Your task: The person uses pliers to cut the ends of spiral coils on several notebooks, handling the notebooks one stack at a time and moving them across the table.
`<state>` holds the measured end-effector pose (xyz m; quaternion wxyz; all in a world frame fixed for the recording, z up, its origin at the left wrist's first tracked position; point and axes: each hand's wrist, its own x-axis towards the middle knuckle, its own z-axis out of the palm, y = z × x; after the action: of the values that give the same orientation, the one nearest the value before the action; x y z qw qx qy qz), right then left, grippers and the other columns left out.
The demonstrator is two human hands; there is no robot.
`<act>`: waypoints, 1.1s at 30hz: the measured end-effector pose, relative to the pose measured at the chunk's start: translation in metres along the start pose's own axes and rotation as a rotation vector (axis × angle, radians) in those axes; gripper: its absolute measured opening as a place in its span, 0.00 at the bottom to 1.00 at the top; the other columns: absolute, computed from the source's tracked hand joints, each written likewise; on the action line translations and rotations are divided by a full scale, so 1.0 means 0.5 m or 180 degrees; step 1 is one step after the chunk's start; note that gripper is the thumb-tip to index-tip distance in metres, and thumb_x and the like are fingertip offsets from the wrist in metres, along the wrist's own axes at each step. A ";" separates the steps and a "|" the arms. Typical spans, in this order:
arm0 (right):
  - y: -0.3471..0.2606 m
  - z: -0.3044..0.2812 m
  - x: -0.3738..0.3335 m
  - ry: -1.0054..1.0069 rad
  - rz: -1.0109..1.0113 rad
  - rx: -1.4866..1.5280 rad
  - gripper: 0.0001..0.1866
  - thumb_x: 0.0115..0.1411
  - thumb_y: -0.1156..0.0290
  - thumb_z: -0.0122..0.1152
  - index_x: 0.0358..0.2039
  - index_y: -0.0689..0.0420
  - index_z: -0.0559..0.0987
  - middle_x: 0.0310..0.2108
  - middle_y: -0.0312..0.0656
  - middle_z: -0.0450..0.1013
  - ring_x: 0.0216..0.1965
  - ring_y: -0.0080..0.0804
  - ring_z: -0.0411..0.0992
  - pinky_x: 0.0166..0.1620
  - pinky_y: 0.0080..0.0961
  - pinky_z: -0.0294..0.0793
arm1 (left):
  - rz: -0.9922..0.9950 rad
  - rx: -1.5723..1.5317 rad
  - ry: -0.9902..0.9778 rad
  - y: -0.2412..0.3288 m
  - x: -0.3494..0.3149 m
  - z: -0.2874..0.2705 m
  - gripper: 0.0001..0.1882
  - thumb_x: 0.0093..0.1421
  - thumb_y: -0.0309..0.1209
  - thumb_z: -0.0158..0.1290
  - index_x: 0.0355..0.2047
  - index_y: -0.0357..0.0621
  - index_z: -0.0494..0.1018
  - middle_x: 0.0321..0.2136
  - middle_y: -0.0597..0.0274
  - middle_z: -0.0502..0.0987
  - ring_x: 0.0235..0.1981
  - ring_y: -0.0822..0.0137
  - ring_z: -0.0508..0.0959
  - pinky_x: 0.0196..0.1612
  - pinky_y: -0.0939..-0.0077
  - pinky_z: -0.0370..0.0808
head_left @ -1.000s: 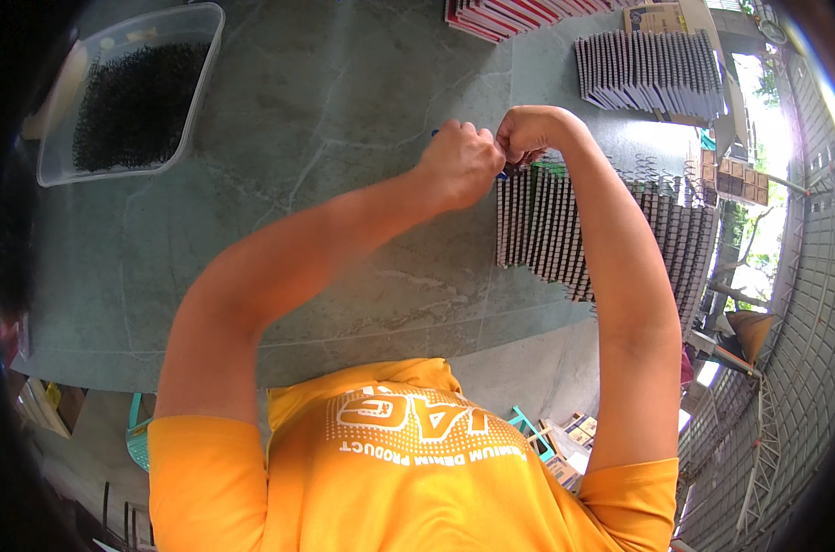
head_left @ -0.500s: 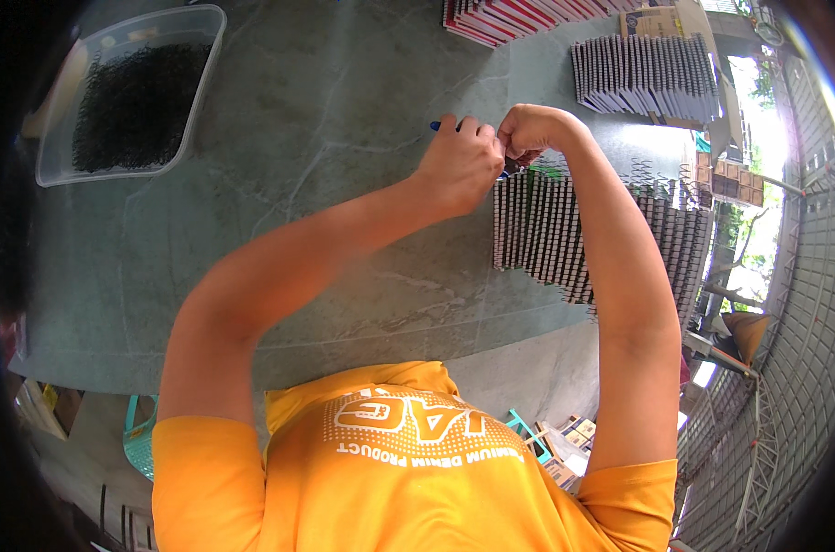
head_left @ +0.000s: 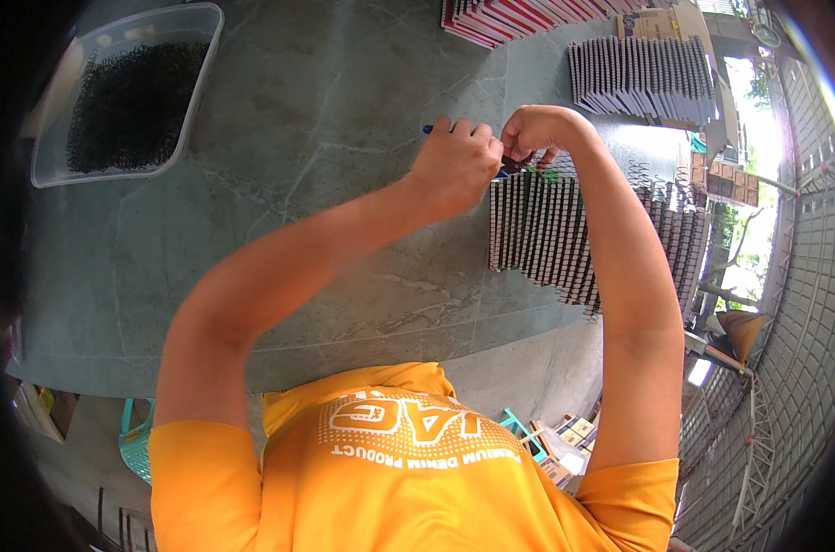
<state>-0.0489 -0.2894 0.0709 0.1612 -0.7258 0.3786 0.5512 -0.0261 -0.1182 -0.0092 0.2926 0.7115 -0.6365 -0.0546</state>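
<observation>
My left hand (head_left: 456, 164) is closed around a blue-handled tool (head_left: 428, 130). One handle end pokes out past the knuckles, and more blue shows below the fingers; its working end is mostly hidden. Close beside it, my right hand (head_left: 533, 134) is bent at the wrist with the fingers pinched together, at the far end of a row of spiral-bound notebooks (head_left: 537, 225). Whatever those fingertips grip is too small to make out. The notebooks stand packed side by side with their coil spines up, and loose coil ends (head_left: 640, 175) stick out at the far side.
A clear plastic tub (head_left: 189, 110) of black coils (head_left: 137, 106) sits at the far left of the grey table (head_left: 280, 202). Another block of bound notebooks (head_left: 643, 78) stands at the far right, near red-and-white books (head_left: 528, 18) and a cardboard box (head_left: 652, 23). A green stool (head_left: 137, 442) is at the lower left.
My right fingers have shifted slightly and opened a small gap from my left hand, so more of the dark part between them shows. The left hand keeps its hold on the tool.
</observation>
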 end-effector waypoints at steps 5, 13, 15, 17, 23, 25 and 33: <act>0.008 -0.003 0.010 -0.0098 -0.0049 0.0046 0.16 0.51 0.79 0.58 0.42 0.56 0.78 0.40 0.39 0.76 0.43 0.35 0.74 0.40 0.32 0.79 | 0.0104 0.0069 0.0197 0.018 0.019 0.012 0.12 0.47 0.27 0.54 0.35 0.41 0.72 0.31 0.60 0.73 0.37 0.62 0.74 0.41 0.64 0.69; 0.006 -0.003 0.001 -0.0075 -0.0014 -0.0093 0.14 0.50 0.82 0.58 0.39 0.59 0.79 0.36 0.40 0.76 0.39 0.33 0.74 0.40 0.30 0.80 | -0.0044 -0.0383 -0.0402 0.011 0.032 0.023 0.07 0.48 0.25 0.53 0.31 0.42 0.72 0.28 0.60 0.74 0.31 0.61 0.76 0.32 0.68 0.71; 0.005 -0.002 0.002 -0.0165 -0.0065 -0.0146 0.15 0.50 0.82 0.57 0.40 0.59 0.79 0.38 0.41 0.76 0.39 0.35 0.74 0.40 0.30 0.80 | -0.0077 -0.0375 -0.0278 0.010 0.026 0.019 0.07 0.48 0.25 0.53 0.31 0.43 0.72 0.28 0.60 0.75 0.31 0.61 0.76 0.32 0.68 0.71; 0.004 -0.001 0.004 -0.0248 -0.0039 -0.0048 0.15 0.50 0.82 0.57 0.40 0.60 0.79 0.38 0.41 0.76 0.39 0.35 0.74 0.40 0.29 0.80 | -0.0119 -0.0252 -0.0189 0.010 0.015 0.013 0.08 0.49 0.26 0.53 0.32 0.42 0.72 0.29 0.60 0.75 0.33 0.61 0.76 0.35 0.67 0.71; 0.000 -0.005 0.000 -0.0116 0.0050 0.0021 0.14 0.48 0.81 0.61 0.38 0.60 0.80 0.35 0.40 0.76 0.38 0.31 0.74 0.38 0.28 0.80 | 0.0155 0.0047 0.0391 0.023 0.014 0.009 0.14 0.48 0.27 0.55 0.37 0.41 0.73 0.30 0.60 0.74 0.36 0.63 0.75 0.42 0.62 0.68; -0.001 -0.006 -0.007 -0.0068 0.0034 -0.0109 0.15 0.48 0.81 0.62 0.39 0.59 0.80 0.36 0.39 0.77 0.39 0.31 0.74 0.38 0.28 0.80 | 0.0192 0.0029 0.0220 0.026 0.023 0.015 0.14 0.48 0.27 0.55 0.37 0.41 0.73 0.30 0.59 0.74 0.36 0.62 0.75 0.41 0.63 0.69; 0.005 -0.004 -0.016 -0.0128 0.0122 -0.0235 0.15 0.50 0.82 0.62 0.40 0.59 0.80 0.38 0.40 0.77 0.40 0.31 0.74 0.40 0.31 0.82 | -0.0017 -0.0439 -0.0366 0.022 0.022 0.025 0.13 0.46 0.26 0.56 0.35 0.41 0.73 0.30 0.59 0.74 0.33 0.61 0.75 0.34 0.67 0.70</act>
<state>-0.0502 -0.2893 0.0795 0.1313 -0.7127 0.3685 0.5822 -0.0394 -0.1332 -0.0106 0.3037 0.6870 -0.6452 -0.1398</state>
